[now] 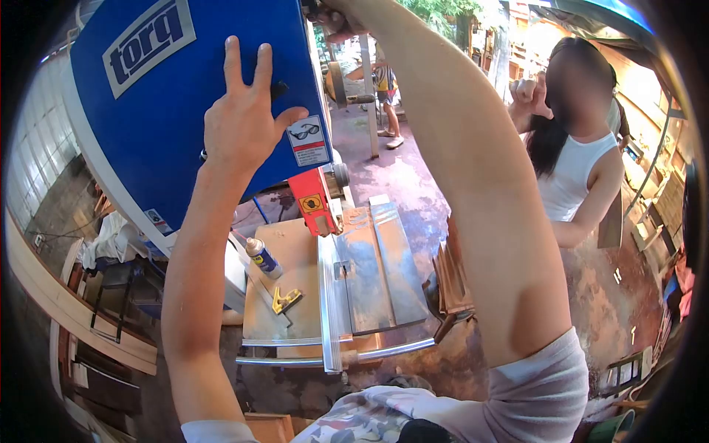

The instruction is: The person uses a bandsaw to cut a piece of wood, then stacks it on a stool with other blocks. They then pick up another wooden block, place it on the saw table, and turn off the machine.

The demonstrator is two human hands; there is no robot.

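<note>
My left hand [244,122] is against the blue door [162,103] of a band saw marked "torq". Two of its fingers stretch upward and the thumb points right, beside a small dark knob [279,91]. My right hand [341,22] is raised to the upper right edge of the machine, its fingers curled at a dark part that the frame's top cuts off. Below the door hangs a red blade guard [314,203]. Under it, the saw table [377,295] carries a metal fence [329,325] and sawdust.
A spray can [264,258] and a yellow-and-black tool [286,300] rest on the table's left side. A person [583,170] in a white tank top stands at right, one hand raised. Another person [387,96] is farther back. Stacked wood [452,277] stands right of the table.
</note>
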